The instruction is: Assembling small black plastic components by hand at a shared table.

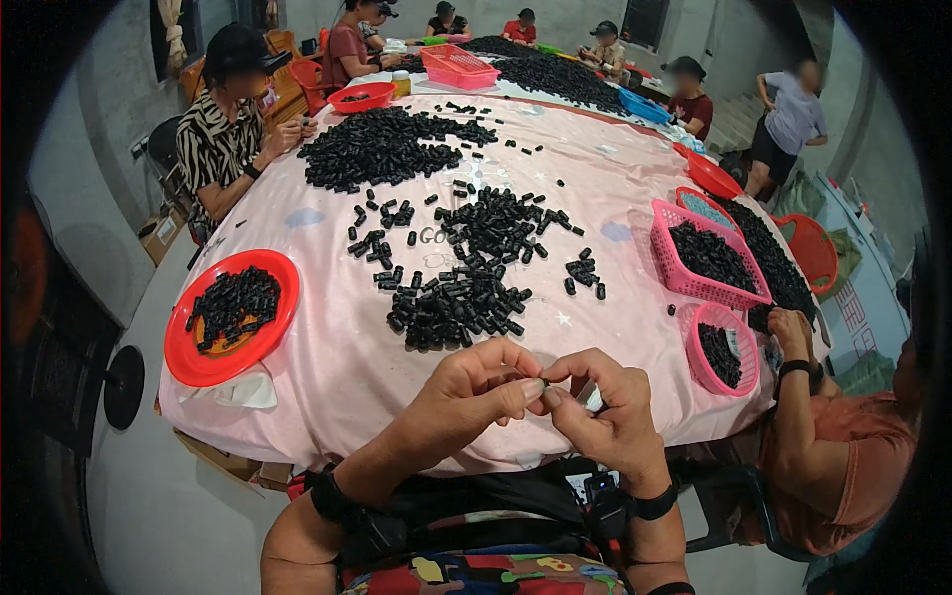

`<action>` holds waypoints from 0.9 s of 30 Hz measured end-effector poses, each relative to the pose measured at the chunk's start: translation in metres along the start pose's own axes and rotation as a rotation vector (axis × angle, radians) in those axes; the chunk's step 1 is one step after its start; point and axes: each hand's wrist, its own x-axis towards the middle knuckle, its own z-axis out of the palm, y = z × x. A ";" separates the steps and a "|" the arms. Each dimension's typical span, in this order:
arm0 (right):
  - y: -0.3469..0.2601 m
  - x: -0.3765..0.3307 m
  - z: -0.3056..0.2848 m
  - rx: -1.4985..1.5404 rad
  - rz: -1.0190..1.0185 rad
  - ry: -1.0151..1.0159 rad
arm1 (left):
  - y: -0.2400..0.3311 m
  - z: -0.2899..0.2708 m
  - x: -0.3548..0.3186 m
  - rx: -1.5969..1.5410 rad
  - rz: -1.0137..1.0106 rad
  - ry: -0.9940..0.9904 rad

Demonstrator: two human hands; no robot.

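Observation:
My left hand and my right hand meet at the near edge of the table, fingertips pinched together on a small black cylindrical piece that is mostly hidden between them. Just beyond my hands lies a loose heap of the same black pieces on the pink tablecloth. Further back sits a bigger heap.
A red round tray with black pieces rests at the left edge. Pink baskets with pieces stand at the right. A person in an orange shirt sits at my right, a person in a striped top at the left; others work behind.

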 end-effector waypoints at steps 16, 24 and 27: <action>0.003 -0.001 0.000 0.039 0.007 0.064 | 0.004 -0.001 -0.002 -0.100 0.042 -0.078; 0.002 -0.001 -0.004 0.038 0.018 0.077 | 0.011 0.004 -0.004 -0.007 0.067 -0.021; -0.003 0.000 -0.005 0.019 0.014 0.082 | 0.011 0.004 -0.005 -0.018 0.041 -0.030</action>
